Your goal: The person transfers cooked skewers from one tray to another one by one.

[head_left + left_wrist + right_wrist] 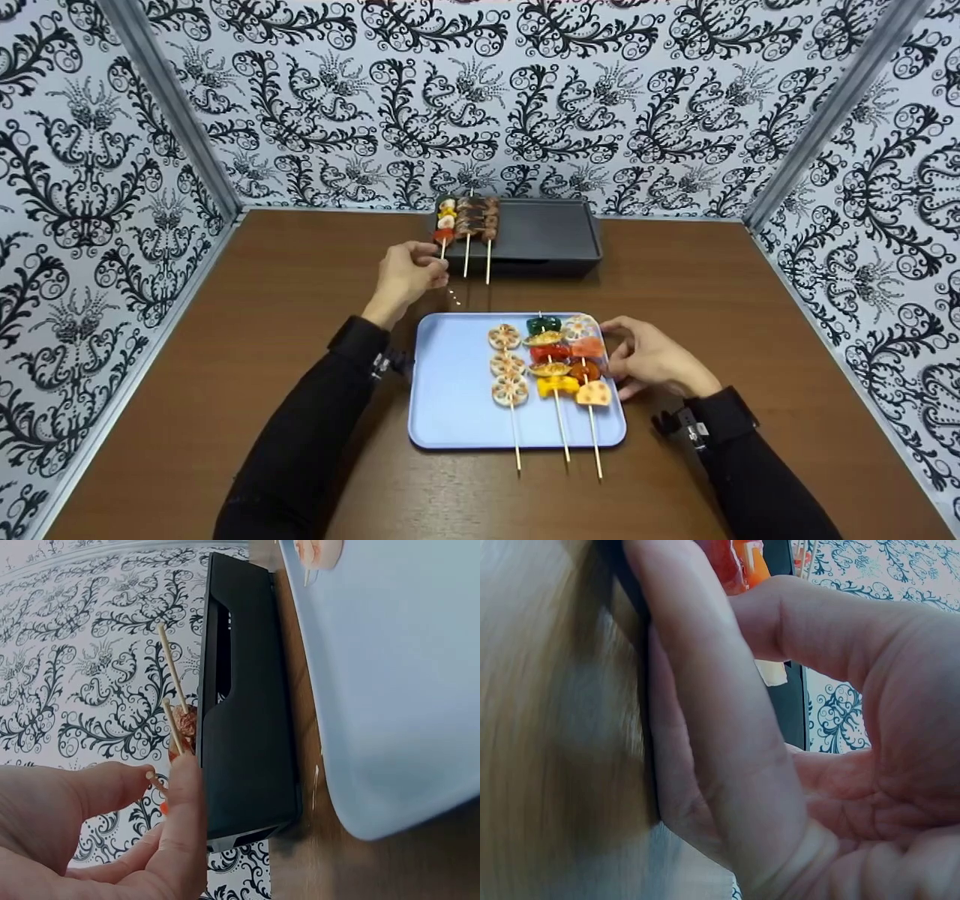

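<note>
1. Skewer [444, 232] with mixed veggies lies on the left end of the black grill [547, 229], and its stick pokes out over the front edge.
2. The left hand [405, 274] pinches the end of that stick between thumb and fingers [176, 840].
3. Two meat skewers [480, 217] lie just beside the first one on the grill, to its right.
4. The grill sits at the back of the brown table [225, 337], near the patterned wall [480, 97].
5. A blue tray [450, 390] sits in front of the grill, closer to the person.
6. On the tray lie a lotus root skewer [508, 371], then a pepper skewer [550, 356], then one more mixed skewer [589, 367].
7. The right hand [652, 360] rests at the right edge of the tray, with its fingers curled against the rim.
8. Both arms wear black sleeves [300, 442].
</note>
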Action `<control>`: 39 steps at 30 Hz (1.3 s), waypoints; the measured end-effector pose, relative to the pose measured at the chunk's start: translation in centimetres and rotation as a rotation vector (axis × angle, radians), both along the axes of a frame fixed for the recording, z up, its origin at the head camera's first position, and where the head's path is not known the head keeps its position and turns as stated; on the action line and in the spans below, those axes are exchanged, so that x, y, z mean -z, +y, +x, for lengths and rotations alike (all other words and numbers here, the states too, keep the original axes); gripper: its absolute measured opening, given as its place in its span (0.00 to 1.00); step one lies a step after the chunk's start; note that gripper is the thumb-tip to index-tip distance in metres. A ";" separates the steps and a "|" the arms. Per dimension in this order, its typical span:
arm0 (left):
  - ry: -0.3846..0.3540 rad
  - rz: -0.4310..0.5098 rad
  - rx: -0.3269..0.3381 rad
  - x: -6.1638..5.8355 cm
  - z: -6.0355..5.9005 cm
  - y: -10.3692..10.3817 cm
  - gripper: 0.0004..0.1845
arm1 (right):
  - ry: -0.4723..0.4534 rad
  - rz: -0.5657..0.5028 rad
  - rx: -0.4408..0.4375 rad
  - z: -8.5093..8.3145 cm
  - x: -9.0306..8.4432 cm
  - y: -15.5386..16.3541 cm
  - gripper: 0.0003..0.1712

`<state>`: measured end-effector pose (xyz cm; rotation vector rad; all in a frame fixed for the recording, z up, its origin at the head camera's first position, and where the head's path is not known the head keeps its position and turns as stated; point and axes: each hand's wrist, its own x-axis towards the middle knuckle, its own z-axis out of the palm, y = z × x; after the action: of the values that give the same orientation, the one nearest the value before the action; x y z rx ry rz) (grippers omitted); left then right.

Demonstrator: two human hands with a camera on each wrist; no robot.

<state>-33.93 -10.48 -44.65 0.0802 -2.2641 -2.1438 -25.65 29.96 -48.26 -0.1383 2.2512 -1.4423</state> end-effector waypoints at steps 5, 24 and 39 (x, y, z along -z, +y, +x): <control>-0.027 0.002 -0.009 0.2 -0.4 0.2 0.20 | 0.000 0.004 0.014 0.1 0.1 -0.1 0.42; 0.030 -0.138 -0.020 0.3 -0.6 -0.5 0.17 | 0.007 -0.002 0.004 0.1 -0.1 -0.1 0.43; 0.057 -0.117 -0.013 0.0 0.0 -1.3 0.19 | 0.010 0.007 0.007 0.2 0.0 0.2 0.42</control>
<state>-33.92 -11.78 -44.62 0.0317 -2.3438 -1.9762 -25.43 30.14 -48.22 -0.1365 2.2666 -1.4402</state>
